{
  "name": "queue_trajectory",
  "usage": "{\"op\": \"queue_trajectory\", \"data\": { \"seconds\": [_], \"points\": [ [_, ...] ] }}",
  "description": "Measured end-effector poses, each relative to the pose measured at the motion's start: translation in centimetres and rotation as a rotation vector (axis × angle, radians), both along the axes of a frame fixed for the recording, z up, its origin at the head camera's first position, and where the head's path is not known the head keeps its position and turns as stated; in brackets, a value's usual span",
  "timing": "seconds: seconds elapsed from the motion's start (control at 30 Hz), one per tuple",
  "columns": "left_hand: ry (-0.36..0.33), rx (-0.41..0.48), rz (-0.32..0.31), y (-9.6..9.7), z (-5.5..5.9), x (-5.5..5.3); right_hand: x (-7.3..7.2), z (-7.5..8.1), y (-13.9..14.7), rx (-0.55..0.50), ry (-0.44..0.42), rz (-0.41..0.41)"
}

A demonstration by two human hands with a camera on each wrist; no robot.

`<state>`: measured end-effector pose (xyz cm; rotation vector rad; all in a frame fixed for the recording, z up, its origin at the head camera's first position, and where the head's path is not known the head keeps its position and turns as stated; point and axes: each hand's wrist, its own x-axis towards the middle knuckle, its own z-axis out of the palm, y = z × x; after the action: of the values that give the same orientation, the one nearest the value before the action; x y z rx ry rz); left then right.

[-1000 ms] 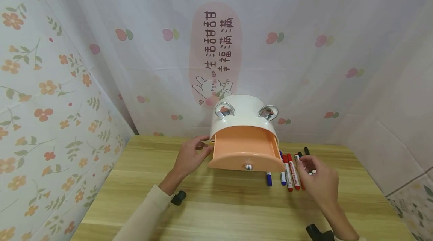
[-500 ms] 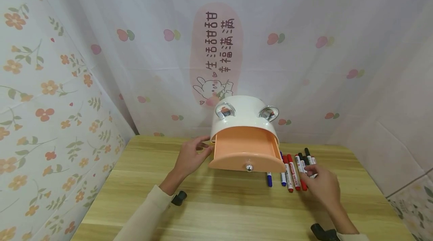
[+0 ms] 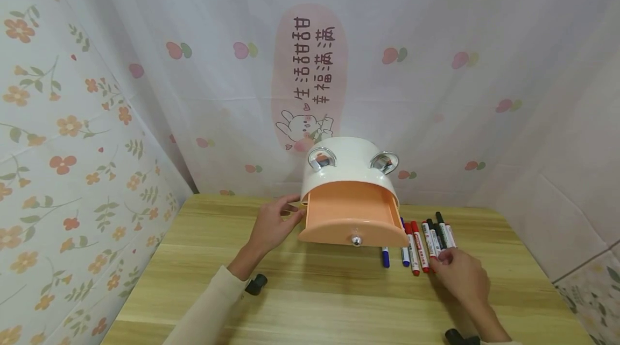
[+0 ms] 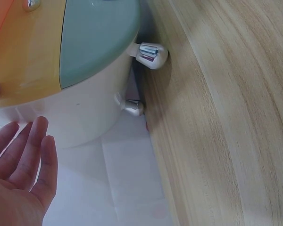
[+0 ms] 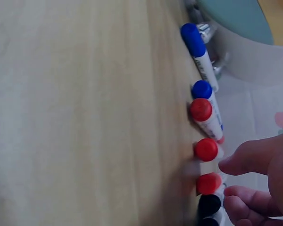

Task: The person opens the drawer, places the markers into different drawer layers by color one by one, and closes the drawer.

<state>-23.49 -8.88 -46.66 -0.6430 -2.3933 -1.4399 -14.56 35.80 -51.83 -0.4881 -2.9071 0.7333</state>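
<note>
A white rounded drawer box with silver ears stands at the back of the table. Its top orange drawer is pulled out, and its inside looks bare. My left hand is at the box's left side, fingers extended beside the white wall. To the right of the box lies a row of markers with red, blue and black caps. My right hand is at the near ends of the row, thumb and fingertips apart at a red-capped marker.
Below the orange drawer, the box front shows a yellow drawer and a green drawer. Silver feet carry it. A patterned curtain hangs behind the wooden table.
My right hand has drawn back toward the near ends of the markers, uncovering black-capped ones at the right of the row. The left hand and the drawer box have stayed put.
</note>
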Motion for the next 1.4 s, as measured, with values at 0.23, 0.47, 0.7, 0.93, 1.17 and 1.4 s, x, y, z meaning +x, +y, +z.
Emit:
{"op": "queue_trajectory", "data": {
  "seconds": [0.23,0.47,0.7,0.93,1.17,1.4],
  "points": [
    [0.002,-0.003,0.008,0.03,0.01,0.04,0.10,-0.67,-0.04,0.046,-0.015,-0.015],
    [0.003,-0.002,0.006,-0.02,0.05,0.05,0.31,-0.80,0.02,0.070,-0.036,-0.001],
    [0.004,-0.013,0.016,-0.08,-0.03,0.10,0.36,-1.13,0.03,0.098,-0.062,0.006],
    [0.005,-0.020,0.020,-0.05,0.06,0.24,0.23,-1.01,-0.08,0.112,-0.069,-0.001],
    [0.004,-0.033,0.022,0.02,0.10,0.22,0.20,-0.82,0.09,0.103,-0.079,-0.028],
    [0.002,-0.027,0.025,0.02,0.04,0.14,0.43,-0.30,0.84,0.069,-0.041,-0.047]
  ]
}}
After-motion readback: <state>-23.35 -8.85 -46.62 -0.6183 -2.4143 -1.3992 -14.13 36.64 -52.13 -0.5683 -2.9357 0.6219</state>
